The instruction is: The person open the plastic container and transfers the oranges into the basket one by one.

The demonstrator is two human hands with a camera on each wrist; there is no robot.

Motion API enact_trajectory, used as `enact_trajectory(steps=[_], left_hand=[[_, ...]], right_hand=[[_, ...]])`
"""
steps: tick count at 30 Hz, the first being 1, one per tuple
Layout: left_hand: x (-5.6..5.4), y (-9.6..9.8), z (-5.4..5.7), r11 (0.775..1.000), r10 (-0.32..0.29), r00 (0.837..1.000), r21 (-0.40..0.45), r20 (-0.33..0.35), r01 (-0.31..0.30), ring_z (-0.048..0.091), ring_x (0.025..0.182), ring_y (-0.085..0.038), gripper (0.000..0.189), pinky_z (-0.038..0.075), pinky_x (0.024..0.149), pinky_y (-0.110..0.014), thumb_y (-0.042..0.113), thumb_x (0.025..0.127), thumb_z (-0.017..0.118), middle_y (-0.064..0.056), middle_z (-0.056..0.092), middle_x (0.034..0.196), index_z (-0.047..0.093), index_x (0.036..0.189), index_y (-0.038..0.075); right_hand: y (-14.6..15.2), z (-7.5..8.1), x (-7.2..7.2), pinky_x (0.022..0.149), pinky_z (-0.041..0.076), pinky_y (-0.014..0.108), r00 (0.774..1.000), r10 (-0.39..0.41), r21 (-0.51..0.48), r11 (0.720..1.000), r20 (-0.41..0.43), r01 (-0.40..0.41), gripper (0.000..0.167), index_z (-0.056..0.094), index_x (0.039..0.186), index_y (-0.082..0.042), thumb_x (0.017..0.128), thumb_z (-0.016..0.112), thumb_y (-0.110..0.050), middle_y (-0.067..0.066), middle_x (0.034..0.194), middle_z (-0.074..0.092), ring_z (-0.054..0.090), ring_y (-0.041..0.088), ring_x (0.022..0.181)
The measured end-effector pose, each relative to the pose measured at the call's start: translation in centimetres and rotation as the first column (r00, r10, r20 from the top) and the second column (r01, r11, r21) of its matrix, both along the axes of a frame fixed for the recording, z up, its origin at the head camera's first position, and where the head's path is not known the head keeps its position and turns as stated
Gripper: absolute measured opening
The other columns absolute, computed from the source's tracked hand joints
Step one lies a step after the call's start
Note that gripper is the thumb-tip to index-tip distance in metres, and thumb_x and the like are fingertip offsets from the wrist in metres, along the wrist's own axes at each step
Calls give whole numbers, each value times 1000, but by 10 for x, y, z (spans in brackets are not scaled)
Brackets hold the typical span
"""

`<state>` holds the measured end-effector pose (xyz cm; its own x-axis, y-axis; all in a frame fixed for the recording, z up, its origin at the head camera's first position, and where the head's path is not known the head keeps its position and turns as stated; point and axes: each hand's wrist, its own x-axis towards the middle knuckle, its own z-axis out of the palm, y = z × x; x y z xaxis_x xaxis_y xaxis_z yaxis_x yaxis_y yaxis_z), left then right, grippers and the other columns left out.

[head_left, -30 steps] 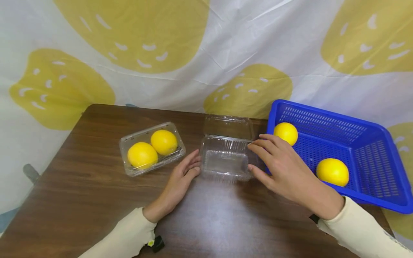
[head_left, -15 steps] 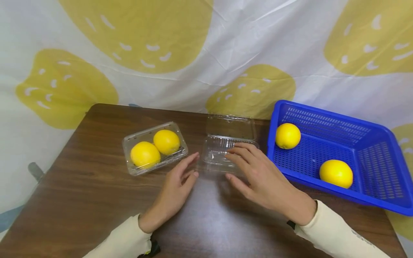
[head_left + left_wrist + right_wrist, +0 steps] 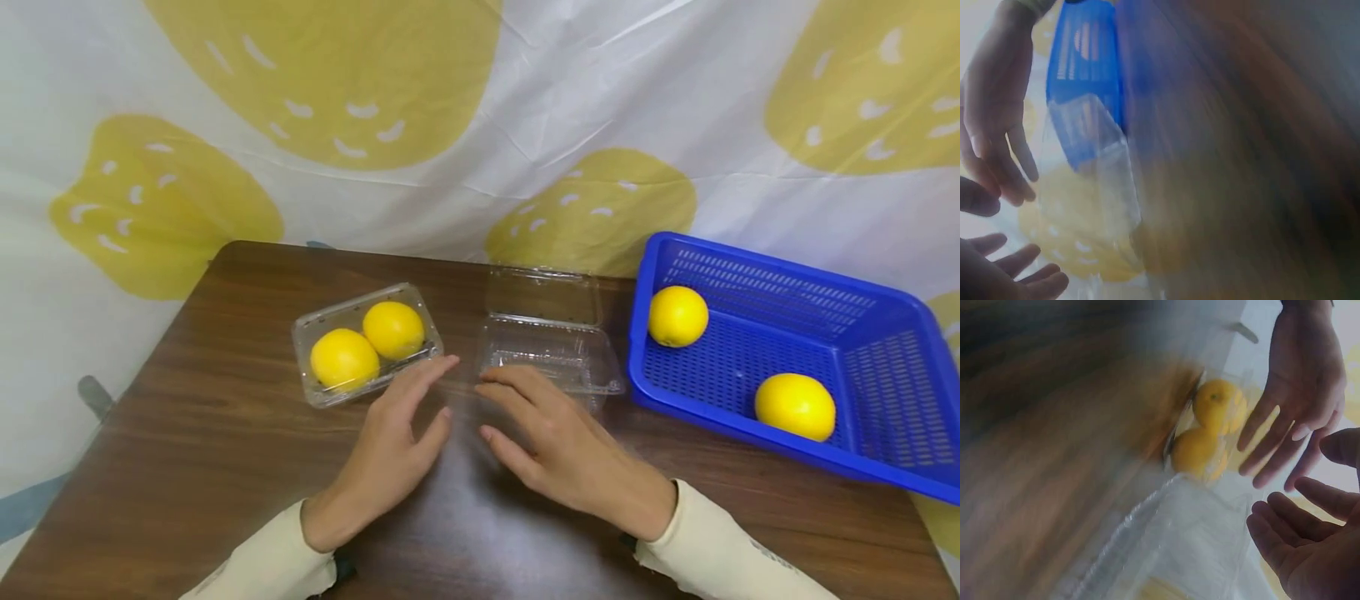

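- Plastic in either hand?

- Neither. Left hand (image 3: 378,458): fingers loosely extended, thumb well away from them, holding nothing. Right hand (image 3: 562,446): fingers softly bent and parted, thumb apart, also holding nothing. They face each other, near but with a gap.

- Anything at the fingertips?

- Right fingers overlap the near side of the hinged clamshell (image 3: 551,337) in the head view. Contact: can't tell. Its lid (image 3: 543,298) is folded back on the far side. Left index tip is by the near right corner of the filled clamshell (image 3: 337,315); can't tell if touching.

- Contents?

- Two yellow citrus fruits (image 3: 345,360) side by side in the filled one, under clear plastic.

- Further out?

- Blue perforated basket (image 3: 787,292), right of the hinged clamshell. One citrus fruit (image 3: 678,317) by its left wall, another (image 3: 795,407) by the near wall. All on a brown wood-grain counter (image 3: 210,433).

- Rest?

- Cream sleeves (image 3: 262,550) at both wrists, white cloth with yellow print (image 3: 435,208) behind. Both wrist views blurry.
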<state>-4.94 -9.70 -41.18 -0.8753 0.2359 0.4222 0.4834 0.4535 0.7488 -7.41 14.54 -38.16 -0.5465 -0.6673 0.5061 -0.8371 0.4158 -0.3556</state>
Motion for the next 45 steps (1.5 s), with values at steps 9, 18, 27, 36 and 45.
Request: enact_trajectory(steps=[9,18,27,36,45], left_hand=[[-6,-19,4,971,-51,977,-239,-208,0,47,153,-42,66,41,126,-58,-2,93,76,-17,56,161,57,156,2],[-18,-44,13,891,-22,971,-445,-237,-89,40,156,-50,66,35,124,-72,3,90,81,-25,54,160,59,153,0],[-27,-69,27,750,88,982,-638,-167,-175,37,154,-58,71,22,115,-92,16,90,87,-29,49,163,58,154,1],[-36,-88,38,672,44,996,-736,-74,-84,32,155,-63,72,25,111,-92,22,94,87,-32,41,167,57,156,1],[-43,-95,43,597,18,999,-802,45,25,29,156,-64,77,26,110,-92,23,96,85,-31,35,172,50,163,5]], right_hand=[[-23,-13,4,110,57,44,997,72,-184,980,0,-71,40,68,134,5,96,78,-6,19,140,67,66,33,127],[-45,-28,10,117,52,38,988,76,-169,984,131,-53,50,61,146,4,99,77,-7,19,148,63,65,30,136],[-60,-40,9,110,58,37,847,57,-170,985,529,40,86,22,170,10,103,73,-5,27,180,15,72,34,126],[-73,-40,-4,101,61,29,677,27,-175,973,736,152,100,-2,175,-7,106,70,-10,17,183,-7,73,24,122],[-94,-50,-20,80,65,28,603,-45,-159,947,797,280,107,-7,176,-8,105,72,-20,24,156,57,78,16,100]])
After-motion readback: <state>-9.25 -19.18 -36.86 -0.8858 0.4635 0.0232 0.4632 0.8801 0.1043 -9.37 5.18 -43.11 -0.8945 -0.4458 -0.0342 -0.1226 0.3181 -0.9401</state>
